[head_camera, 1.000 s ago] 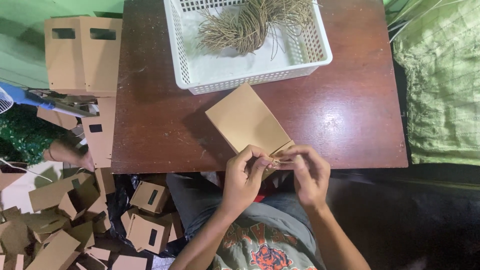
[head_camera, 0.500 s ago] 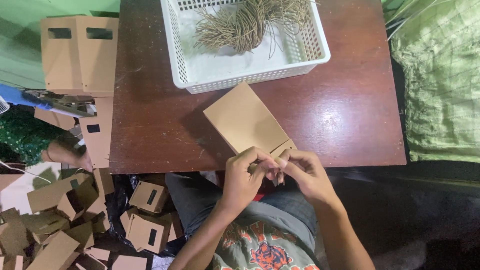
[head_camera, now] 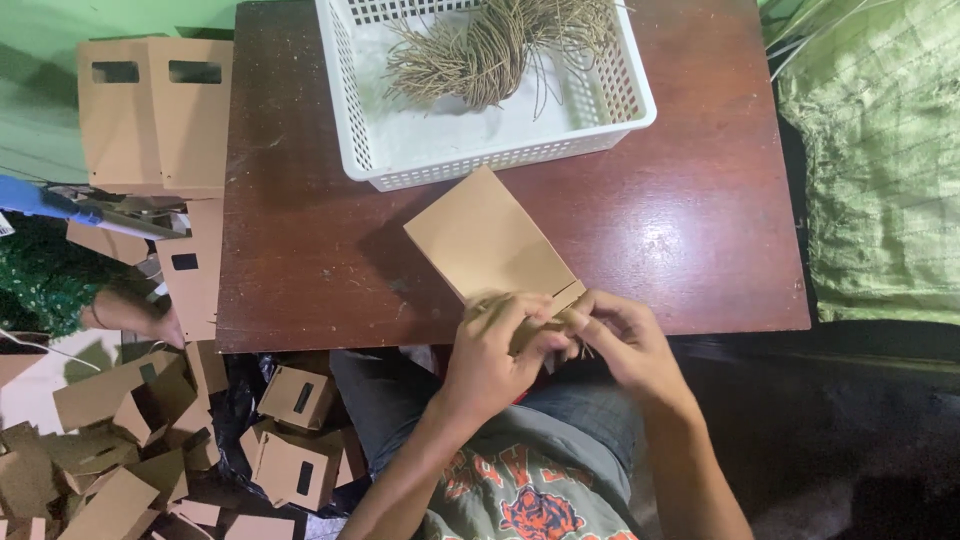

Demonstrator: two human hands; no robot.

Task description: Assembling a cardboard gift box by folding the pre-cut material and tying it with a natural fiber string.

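Brown card bag [head_camera: 490, 245] lying flat at the near edge of the wooden table [head_camera: 690, 220], its open end toward you. Your left hand [head_camera: 495, 345] clamps the bag's rim; your right hand [head_camera: 615, 340] pinches a short cord [head_camera: 580, 345] at that rim. Keep the rim pressed flat and the cord taut while threading; spare cords [head_camera: 490, 50] wait in the white basket [head_camera: 630, 95]

Even overhead light, moderately bright. The dark red surface [head_camera: 700, 230] carries soft sheen patches; the white basket [head_camera: 620, 120] casts a faint shadow. The lower right corner falls into near-black. Focus is sharp centrally, slightly soft at the hands [head_camera: 560, 345].
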